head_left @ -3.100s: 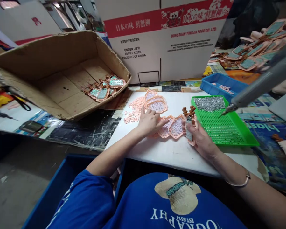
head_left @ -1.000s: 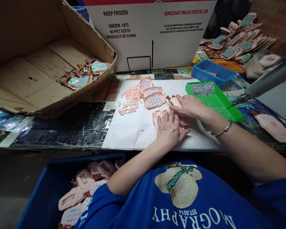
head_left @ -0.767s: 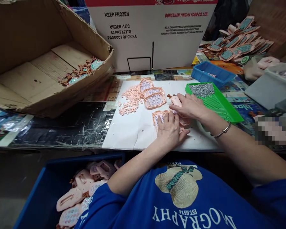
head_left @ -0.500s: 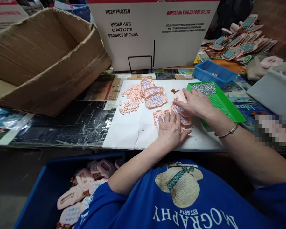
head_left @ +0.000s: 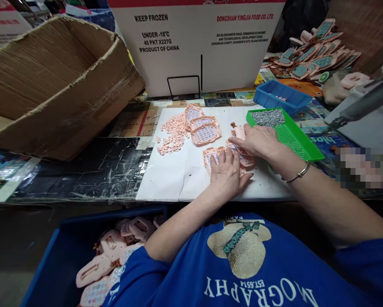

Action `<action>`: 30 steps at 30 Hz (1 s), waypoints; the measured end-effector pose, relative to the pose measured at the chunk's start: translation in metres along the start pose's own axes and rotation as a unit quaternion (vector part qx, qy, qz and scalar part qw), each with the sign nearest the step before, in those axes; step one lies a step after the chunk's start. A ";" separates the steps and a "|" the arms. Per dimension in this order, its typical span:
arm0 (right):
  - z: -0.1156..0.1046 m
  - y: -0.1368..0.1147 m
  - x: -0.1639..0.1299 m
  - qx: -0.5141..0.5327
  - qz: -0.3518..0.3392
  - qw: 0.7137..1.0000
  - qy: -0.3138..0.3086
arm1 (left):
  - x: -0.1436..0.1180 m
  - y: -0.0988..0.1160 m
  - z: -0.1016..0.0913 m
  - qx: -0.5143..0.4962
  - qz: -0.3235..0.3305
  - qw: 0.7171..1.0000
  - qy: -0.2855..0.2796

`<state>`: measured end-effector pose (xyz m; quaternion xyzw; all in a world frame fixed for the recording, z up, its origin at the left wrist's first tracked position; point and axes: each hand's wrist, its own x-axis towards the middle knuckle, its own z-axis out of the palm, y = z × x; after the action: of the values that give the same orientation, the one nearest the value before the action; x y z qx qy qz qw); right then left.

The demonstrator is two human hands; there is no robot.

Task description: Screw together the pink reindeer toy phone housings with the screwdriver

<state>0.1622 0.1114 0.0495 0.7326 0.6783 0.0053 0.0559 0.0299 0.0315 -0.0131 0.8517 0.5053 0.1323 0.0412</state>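
My left hand (head_left: 228, 175) lies flat, fingers spread, on a pink keypad shell (head_left: 210, 156) on the white sheet (head_left: 168, 179). Just to the right, my right hand (head_left: 257, 143) grips a pink shell with brown antlers (head_left: 240, 130), pressed down on other pink shells beside my left fingertips. A short stack of three pink keypad shells (head_left: 204, 130) lies beyond my hands. A heap of small loose pink buttons (head_left: 172, 134) sits to its left.
A green tray (head_left: 293, 138) with a heap of screws (head_left: 268, 117) stands right of my hands, a small blue tray (head_left: 282, 96) behind it. A screwdriver (head_left: 364, 104) hangs at right. A tilted cardboard box (head_left: 60, 85) stands left, a white carton (head_left: 194, 42) behind, a blue bin of shells (head_left: 105, 256) below.
The cardboard box at left has tipped, so its inside and the pieces in it are hidden. My right hand lifted the antlered shell a little and set it down again. My left hand stayed.
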 end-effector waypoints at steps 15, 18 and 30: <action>0.008 0.006 0.012 0.038 -0.048 0.997 -0.046 | 0.000 -0.001 0.002 -0.003 0.009 1.000 0.012; 0.009 0.008 0.009 0.056 -0.057 0.996 -0.030 | 0.001 -0.002 0.002 -0.003 0.006 1.000 0.009; -0.015 0.038 -0.023 0.311 -0.153 0.937 0.045 | 0.012 -0.022 -0.007 -0.102 0.007 0.991 0.083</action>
<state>0.1970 0.0866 0.0692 0.5996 0.7521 -0.1816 -0.2048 0.0148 0.0519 -0.0084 0.8327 0.4849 0.2535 0.0848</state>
